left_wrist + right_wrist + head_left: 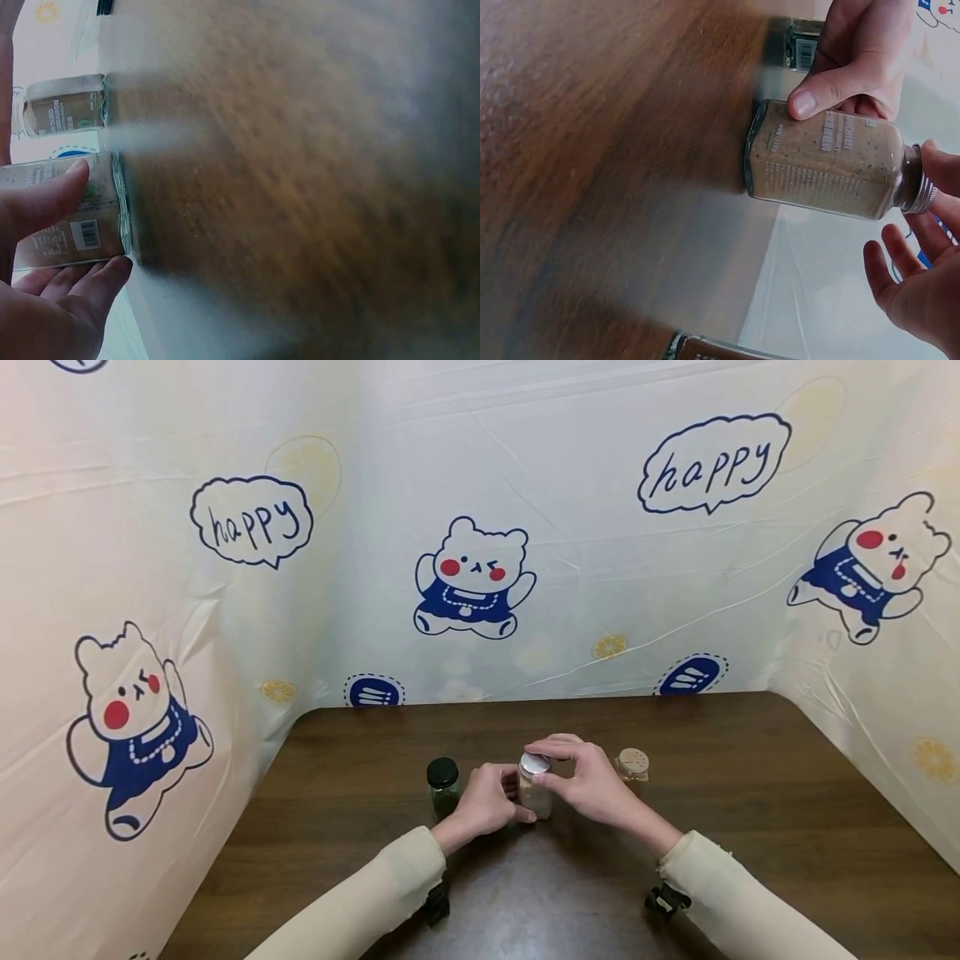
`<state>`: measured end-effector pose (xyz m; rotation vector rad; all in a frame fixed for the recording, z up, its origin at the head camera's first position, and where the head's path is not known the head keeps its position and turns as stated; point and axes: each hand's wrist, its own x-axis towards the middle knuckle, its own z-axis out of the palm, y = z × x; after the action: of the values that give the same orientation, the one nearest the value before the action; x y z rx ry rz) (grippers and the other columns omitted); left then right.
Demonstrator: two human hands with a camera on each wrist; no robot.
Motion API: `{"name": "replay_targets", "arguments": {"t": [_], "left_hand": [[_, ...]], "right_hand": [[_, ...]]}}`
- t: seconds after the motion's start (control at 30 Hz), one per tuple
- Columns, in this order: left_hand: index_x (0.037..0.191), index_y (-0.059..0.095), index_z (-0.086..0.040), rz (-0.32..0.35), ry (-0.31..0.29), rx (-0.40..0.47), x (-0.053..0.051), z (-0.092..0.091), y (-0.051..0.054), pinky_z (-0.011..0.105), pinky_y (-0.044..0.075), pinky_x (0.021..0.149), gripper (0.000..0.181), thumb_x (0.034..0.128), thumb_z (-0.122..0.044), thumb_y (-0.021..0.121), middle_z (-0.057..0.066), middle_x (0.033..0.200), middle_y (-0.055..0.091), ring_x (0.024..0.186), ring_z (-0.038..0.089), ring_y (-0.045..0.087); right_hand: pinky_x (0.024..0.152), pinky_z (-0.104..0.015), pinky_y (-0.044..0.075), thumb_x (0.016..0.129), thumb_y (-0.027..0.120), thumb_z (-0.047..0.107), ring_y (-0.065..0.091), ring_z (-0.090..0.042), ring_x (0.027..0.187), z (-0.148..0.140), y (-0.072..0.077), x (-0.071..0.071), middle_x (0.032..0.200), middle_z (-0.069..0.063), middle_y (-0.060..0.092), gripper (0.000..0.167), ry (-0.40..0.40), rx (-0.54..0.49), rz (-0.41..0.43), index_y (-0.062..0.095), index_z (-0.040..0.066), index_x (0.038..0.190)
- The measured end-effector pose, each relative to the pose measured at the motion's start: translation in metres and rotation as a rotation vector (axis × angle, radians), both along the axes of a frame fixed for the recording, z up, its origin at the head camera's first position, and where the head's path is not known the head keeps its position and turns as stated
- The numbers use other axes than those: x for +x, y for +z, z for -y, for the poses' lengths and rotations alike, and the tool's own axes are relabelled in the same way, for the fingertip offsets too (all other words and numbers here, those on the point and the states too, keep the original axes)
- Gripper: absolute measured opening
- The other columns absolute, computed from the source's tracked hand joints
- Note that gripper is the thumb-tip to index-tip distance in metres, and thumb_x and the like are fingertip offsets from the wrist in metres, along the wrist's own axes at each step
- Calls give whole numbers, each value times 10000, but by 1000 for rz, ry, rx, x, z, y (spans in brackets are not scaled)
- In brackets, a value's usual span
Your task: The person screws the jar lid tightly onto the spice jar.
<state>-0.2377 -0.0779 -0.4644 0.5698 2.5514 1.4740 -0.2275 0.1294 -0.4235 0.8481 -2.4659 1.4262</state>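
Note:
In the head view my left hand (pixel 487 797) grips the lower body of a glass spice jar (pixel 536 800), which stands upright on the table. My right hand (pixel 588 777) pinches its silver screw lid (pixel 535 765) between thumb and fingers. The right wrist view shows a pale, speckled seasoning filling the jar (pixel 829 169), the left thumb pressed near its base and the ridged metal lid (pixel 924 191) on its neck. From the left wrist, the jar's barcode side (pixel 86 234) shows between thumb and fingers.
Left of the left hand stands a jar of green herbs (pixel 445 793) with a black lid. Beyond the right hand is a brown-powder jar (pixel 64 105) with a perforated beige top (pixel 633 762). The dark wooden table (pixel 360 752) meets a printed curtain (pixel 585 585).

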Motion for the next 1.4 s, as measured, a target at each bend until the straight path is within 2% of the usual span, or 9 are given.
{"name": "replay_targets", "arguments": {"t": [0.1,0.33,0.5,0.7,0.93,1.2,1.4], "left_hand": [[1255,729,-25,5,4,-3,0,0,0,395,604,925,554,749,-5,955,95,1190,752,1087,230,731],[1247,732,-17,-7,16,-12,1,-1,0,407,607,919,562,735,-1,962,108,1187,753,1082,246,734],[1249,739,-33,-4,21,-8,2,-1,0,396,610,911,557,739,-7,961,96,1183,756,1074,235,736],[1255,738,-39,-3,17,0,3,-1,1,398,611,909,558,743,-5,958,90,1184,757,1065,232,738],[1236,747,-46,-10,17,-17,3,0,1,382,616,890,537,744,-19,961,76,1151,765,1040,210,741],[1219,754,-53,-11,19,-18,3,0,0,388,617,884,526,738,-21,965,65,1135,768,1024,201,741],[1212,758,-66,-5,27,-22,3,-1,1,390,616,889,510,747,-24,961,49,1125,769,1024,192,739]], "right_hand": [[974,-578,524,876,851,13,617,-229,1222,1,1,1,1242,-5,721,391,-13,2,-8,782,100,1251],[911,-415,554,867,869,41,643,-191,1157,3,2,3,1221,17,715,392,-49,32,-14,792,130,1242],[892,-462,562,867,872,49,644,-194,1133,3,3,5,1207,1,706,383,-66,25,2,795,131,1234],[879,-454,563,861,882,61,616,-191,1139,4,3,6,1181,2,701,381,-98,38,-6,800,138,1225],[892,-528,569,868,882,83,608,-200,1125,6,3,8,1172,-23,678,377,-128,51,0,797,123,1233],[919,-535,565,861,891,89,629,-313,1122,9,4,11,1161,-63,653,372,-150,58,14,800,114,1221],[891,-486,561,841,908,94,618,-230,1065,11,6,12,1122,-56,657,378,-181,82,-10,808,107,1205]]}}
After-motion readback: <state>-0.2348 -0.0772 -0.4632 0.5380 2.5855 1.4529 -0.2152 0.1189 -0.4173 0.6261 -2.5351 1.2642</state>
